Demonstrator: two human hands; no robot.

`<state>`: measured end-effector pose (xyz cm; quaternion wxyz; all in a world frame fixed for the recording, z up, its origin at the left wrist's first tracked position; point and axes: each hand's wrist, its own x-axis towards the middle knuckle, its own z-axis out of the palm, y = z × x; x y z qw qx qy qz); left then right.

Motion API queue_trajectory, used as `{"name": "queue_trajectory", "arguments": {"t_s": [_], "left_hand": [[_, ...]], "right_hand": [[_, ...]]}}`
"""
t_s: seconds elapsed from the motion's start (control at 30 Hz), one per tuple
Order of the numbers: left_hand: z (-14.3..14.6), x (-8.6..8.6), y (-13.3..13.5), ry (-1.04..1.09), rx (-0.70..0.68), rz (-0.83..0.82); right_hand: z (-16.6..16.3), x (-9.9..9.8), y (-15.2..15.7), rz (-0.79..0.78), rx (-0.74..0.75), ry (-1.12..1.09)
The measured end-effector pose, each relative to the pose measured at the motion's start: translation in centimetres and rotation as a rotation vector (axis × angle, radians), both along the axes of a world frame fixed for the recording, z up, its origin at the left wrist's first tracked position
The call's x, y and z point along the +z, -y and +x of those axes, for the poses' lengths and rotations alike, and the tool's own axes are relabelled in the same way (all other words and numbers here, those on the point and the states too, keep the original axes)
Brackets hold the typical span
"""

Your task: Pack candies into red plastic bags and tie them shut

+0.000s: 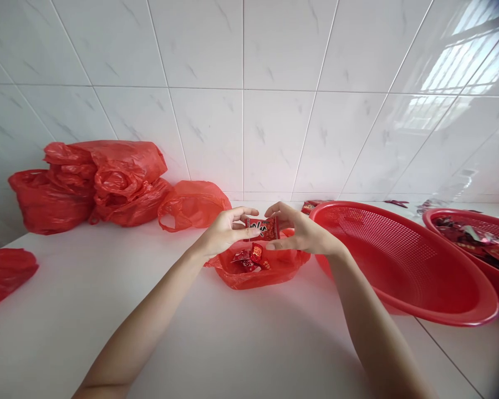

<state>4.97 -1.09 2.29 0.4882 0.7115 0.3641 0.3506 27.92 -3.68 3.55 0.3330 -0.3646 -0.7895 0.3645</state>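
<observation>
My left hand [227,230] and my right hand [299,231] meet in the middle of the view. Both pinch the ends of a small red wrapped candy packet [264,228] held between them. Just below the hands lies an open red plastic bag [258,271] on the white counter [216,332]. Several small red wrapped candies [251,257] lie inside the bag.
A large empty red perforated basket [411,266] sits right of the hands. A second red basket [482,244] with wrapped sweets stands at the far right. Stuffed red plastic bags [91,183] lie against the tiled wall at the left, another red bag [2,277] at the left edge.
</observation>
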Motion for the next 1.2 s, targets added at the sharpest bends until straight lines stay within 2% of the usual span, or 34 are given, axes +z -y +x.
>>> {"name": "queue_trajectory", "arguments": {"t_s": [0.13,0.3,0.43,0.63,0.93,1.2], "left_hand": [[0.06,0.24,0.34,0.016,-0.054,0.013],[0.35,0.39,0.55,0.066,-0.058,-0.021],[0.45,0.37,0.44,0.132,-0.099,-0.065],[0.38,0.35,0.39,0.123,-0.168,-0.092],[0.37,0.72,0.50,0.106,-0.156,0.001],[0.25,0.69,0.42,0.080,-0.143,0.016]], "right_hand": [[-0.03,0.13,0.02,-0.057,0.026,-0.040],[0.10,0.08,-0.05,-0.132,0.047,-0.106],[0.29,0.10,-0.01,-0.115,0.032,-0.143],[0.37,0.10,-0.06,-0.131,0.030,-0.161],[0.44,0.31,0.04,-0.213,0.085,-0.141],[0.26,0.30,-0.05,-0.231,0.094,-0.074]]}}
